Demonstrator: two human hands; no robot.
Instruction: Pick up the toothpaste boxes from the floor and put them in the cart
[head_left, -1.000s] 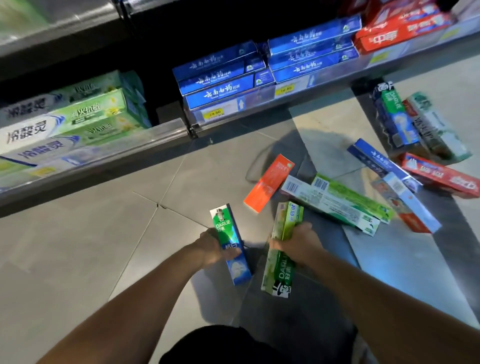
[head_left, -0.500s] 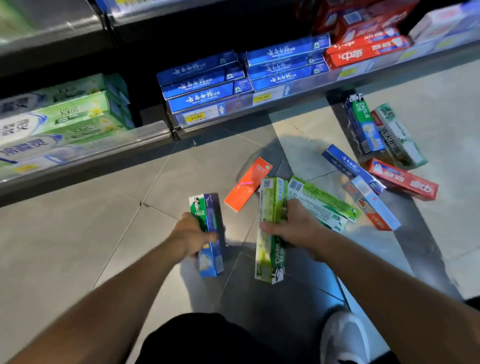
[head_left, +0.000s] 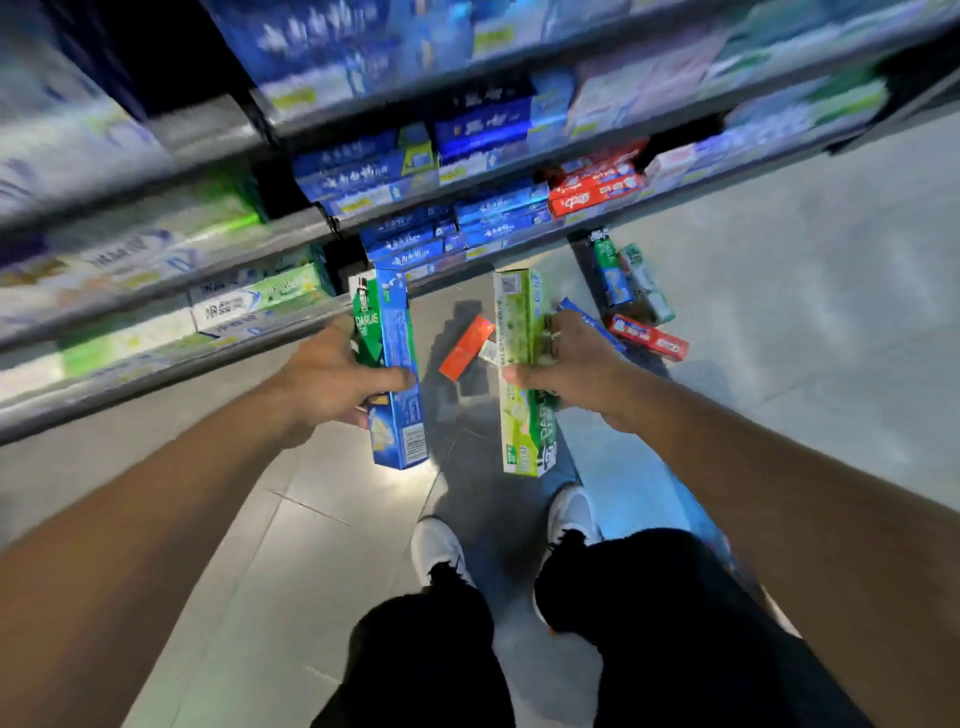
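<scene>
Boxes are split between hands and floor. The left hand (head_left: 332, 376) grips a blue box (head_left: 395, 374) and the right hand (head_left: 563, 371) grips a green box (head_left: 522, 374), both lifted clear, long axes running away from the person. The rest lie ahead and to the right: an orange box (head_left: 466, 347) between the hands, a red box (head_left: 649, 336) and others past the right hand, which is nearer them. No cart shows.
</scene>
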